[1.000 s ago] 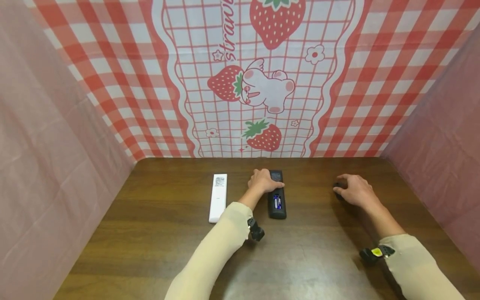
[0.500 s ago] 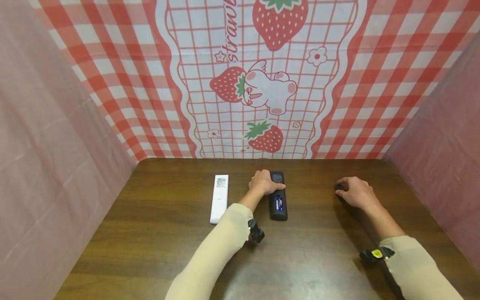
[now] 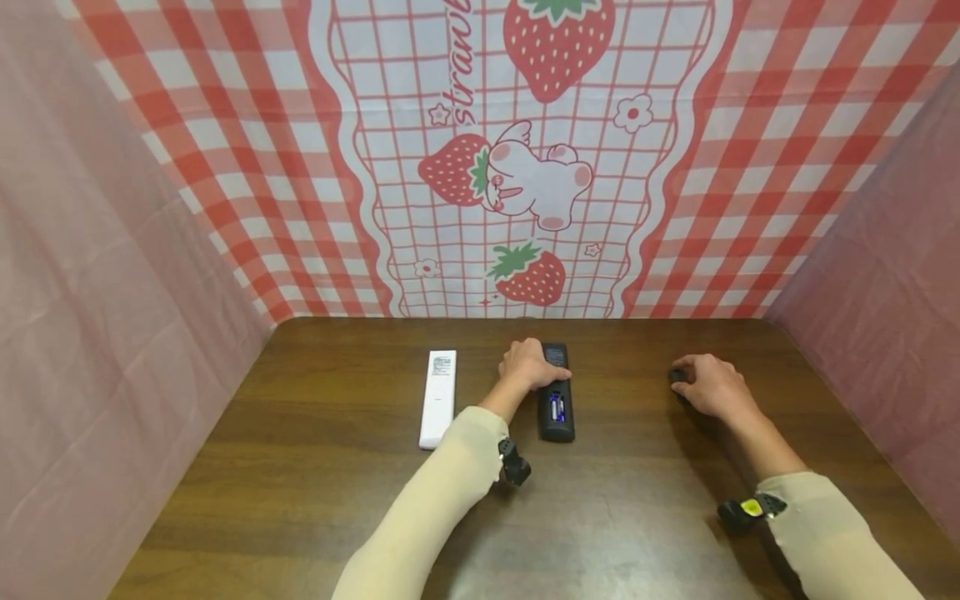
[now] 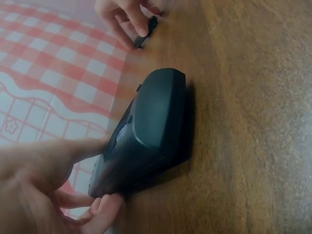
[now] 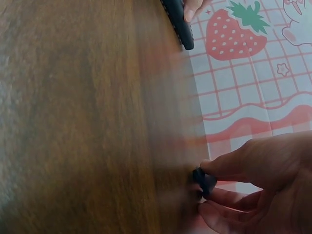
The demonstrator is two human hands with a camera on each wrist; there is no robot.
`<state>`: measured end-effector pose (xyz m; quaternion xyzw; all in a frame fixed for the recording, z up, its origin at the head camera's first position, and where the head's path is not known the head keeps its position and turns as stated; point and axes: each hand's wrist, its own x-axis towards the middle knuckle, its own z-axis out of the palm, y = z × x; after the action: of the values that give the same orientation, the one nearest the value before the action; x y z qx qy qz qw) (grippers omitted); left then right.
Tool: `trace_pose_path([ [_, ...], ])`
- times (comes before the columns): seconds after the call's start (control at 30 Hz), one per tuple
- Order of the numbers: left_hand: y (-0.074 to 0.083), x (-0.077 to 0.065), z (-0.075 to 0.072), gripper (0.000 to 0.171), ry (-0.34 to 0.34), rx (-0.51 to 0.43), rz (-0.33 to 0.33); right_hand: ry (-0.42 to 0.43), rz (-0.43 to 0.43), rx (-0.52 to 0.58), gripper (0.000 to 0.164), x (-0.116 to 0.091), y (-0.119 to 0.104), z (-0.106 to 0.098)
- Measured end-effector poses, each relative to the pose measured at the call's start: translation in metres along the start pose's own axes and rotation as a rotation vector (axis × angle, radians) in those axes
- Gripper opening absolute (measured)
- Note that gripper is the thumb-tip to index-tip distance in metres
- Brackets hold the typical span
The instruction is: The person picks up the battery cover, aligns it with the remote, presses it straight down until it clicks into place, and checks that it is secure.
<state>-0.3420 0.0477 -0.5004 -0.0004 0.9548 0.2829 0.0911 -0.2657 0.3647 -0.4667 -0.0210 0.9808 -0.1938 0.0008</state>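
Observation:
A black remote control (image 3: 557, 430) lies back side up on the table, its battery compartment uncovered. Blue batteries (image 3: 557, 407) show inside it. My left hand (image 3: 523, 365) grips the remote's far half, thumb across the back and fingers at the left side; the left wrist view shows the remote's rounded near end (image 4: 158, 109). Well to the right, my right hand (image 3: 714, 387) pinches a small black piece (image 3: 677, 376), probably the battery cover, at the tabletop. In the right wrist view that piece (image 5: 204, 181) sits between thumb and fingers, partly hidden.
A white remote control (image 3: 438, 400) lies back side up, left of my left hand. The brown wooden table (image 3: 600, 517) meets a red-and-white strawberry cloth (image 3: 510, 208) at the back. Pink curtains (image 3: 112, 317) hang at both sides.
The head view has shifted slightly. Both hands keep nearly the same places, the left on the black remote control and the right at the small black piece.

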Motion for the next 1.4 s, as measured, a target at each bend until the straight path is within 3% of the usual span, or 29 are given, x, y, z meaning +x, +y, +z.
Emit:
trace_pose_path([
  [0.3,-0.001,0.01,0.008,0.061,0.013,0.012,0.007,-0.029,0.003,0.018,0.041,-0.014,-0.02,-0.011],
  [0.87,-0.004,0.012,0.004,0.07,-0.014,-0.082,0.032,0.079,0.025,0.066,0.034,-0.016,-0.022,-0.01],
  [1.2,-0.004,0.013,0.004,0.055,-0.019,-0.083,0.043,0.15,0.018,0.085,0.03,-0.016,-0.021,-0.01],
  [1.4,-0.007,0.014,0.006,0.067,-0.018,-0.092,0.065,0.171,0.019,0.103,0.028,-0.016,-0.023,-0.009],
])
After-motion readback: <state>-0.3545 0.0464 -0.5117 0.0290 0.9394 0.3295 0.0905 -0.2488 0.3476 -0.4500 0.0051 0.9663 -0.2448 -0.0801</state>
